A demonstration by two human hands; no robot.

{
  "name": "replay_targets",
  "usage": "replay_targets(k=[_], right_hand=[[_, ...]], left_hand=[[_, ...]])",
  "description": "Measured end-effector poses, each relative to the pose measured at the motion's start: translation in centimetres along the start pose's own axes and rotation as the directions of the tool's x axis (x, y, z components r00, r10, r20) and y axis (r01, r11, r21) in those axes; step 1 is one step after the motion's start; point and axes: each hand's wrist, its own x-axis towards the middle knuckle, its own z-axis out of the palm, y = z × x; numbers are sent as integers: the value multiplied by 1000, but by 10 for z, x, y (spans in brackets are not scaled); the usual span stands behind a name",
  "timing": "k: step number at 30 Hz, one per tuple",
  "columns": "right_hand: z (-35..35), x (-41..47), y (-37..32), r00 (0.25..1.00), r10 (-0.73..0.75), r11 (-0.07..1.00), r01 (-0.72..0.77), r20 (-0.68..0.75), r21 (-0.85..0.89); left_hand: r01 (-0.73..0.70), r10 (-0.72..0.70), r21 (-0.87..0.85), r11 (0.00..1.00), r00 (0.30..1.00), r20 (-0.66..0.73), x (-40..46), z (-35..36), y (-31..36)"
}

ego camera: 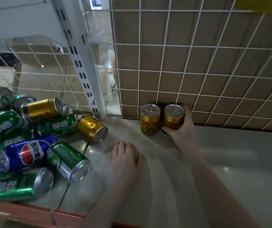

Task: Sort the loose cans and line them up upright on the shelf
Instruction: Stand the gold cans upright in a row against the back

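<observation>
Shelf (230,162) carried a heap of loose cans (33,137) at left. My right hand (183,129) reached to the back grid (197,63), fingers wrapped round an upright gold can (173,117) beside another (149,120). My left hand (125,160) rested flat, fingers relaxed.

**A:** so what's the person wearing? any gloves, watch?

**B:** only bare stuff showing: left hand (125,159), right hand (183,129), both forearms uncovered right to the frame edge.

Right hand (183,129) grips gold can (173,117) beside upright gold can (150,120); left hand (125,160) flat on shelf (230,162).
</observation>
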Motion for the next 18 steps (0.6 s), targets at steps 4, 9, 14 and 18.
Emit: replay_targets(k=[4,9,14,18], right_hand=[[-12,-19,-9,999,43,979,-43,-5,-198],[-26,-64,-12,992,-127,834,122,29,-538],[-7,-101,-23,961,-252,718,264,113,-644],[17,-122,-48,945,-295,706,315,141,-634]], left_hand=[[-41,44,60,997,998,-47,-10,-16,8],[-71,86,102,992,984,-155,-36,-38,14],[-56,108,169,984,941,-322,-49,-65,-12],[42,27,185,982,935,-354,-54,-83,-56]])
